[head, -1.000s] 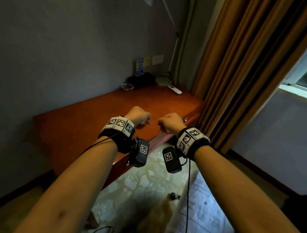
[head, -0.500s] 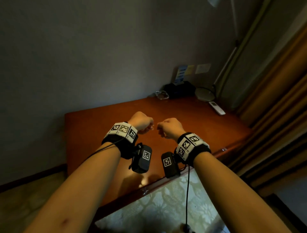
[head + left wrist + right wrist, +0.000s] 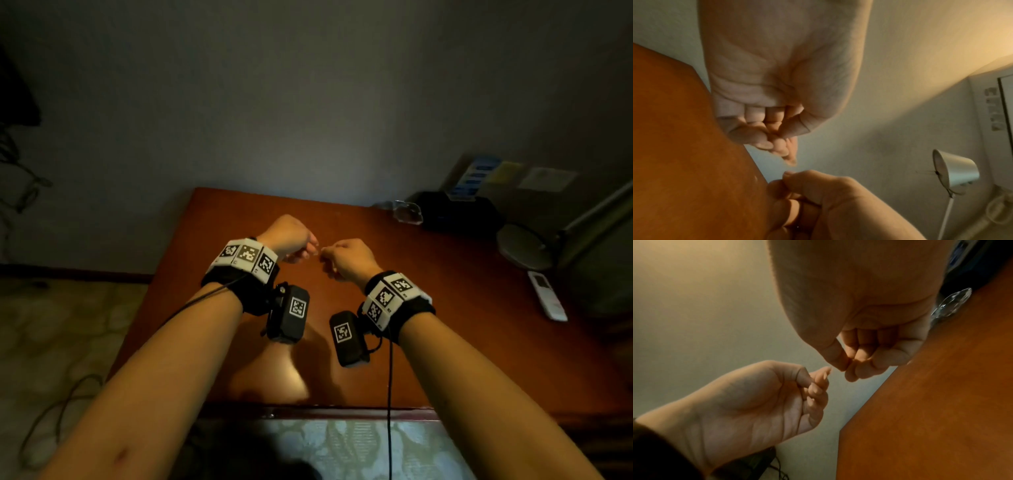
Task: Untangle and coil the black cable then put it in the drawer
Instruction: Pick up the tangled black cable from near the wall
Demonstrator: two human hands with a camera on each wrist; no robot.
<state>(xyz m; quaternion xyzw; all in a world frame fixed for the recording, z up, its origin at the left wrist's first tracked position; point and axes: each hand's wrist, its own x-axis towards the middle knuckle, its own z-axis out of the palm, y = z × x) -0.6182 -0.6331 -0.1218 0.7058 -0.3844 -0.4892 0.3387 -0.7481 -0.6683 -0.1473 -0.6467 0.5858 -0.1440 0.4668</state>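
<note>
Both of my hands hover close together above the orange-brown desk (image 3: 445, 342), fingertips almost touching. The left hand (image 3: 294, 240) has its fingers curled toward the palm (image 3: 777, 97) and nothing shows inside it. The right hand (image 3: 346, 257) is a loose fist with the thumb against the forefinger (image 3: 869, 329), also with nothing visible in it. A thin dark cable (image 3: 60, 406) lies in loops on the floor left of the desk. A small knob (image 3: 270, 415) sits on the desk's front edge; the drawer front is hidden in shadow.
At the desk's back right are a black box (image 3: 455, 212), a clear glass object (image 3: 407, 212), a round lamp base (image 3: 524, 246) and a white remote (image 3: 546, 296). More tangled wires hang at the far left wall (image 3: 20, 178). Thin wires run from both wristbands.
The head view has swung left and down, so the desk now lies straight ahead under my hands. Both hands stay curled and close together.
</note>
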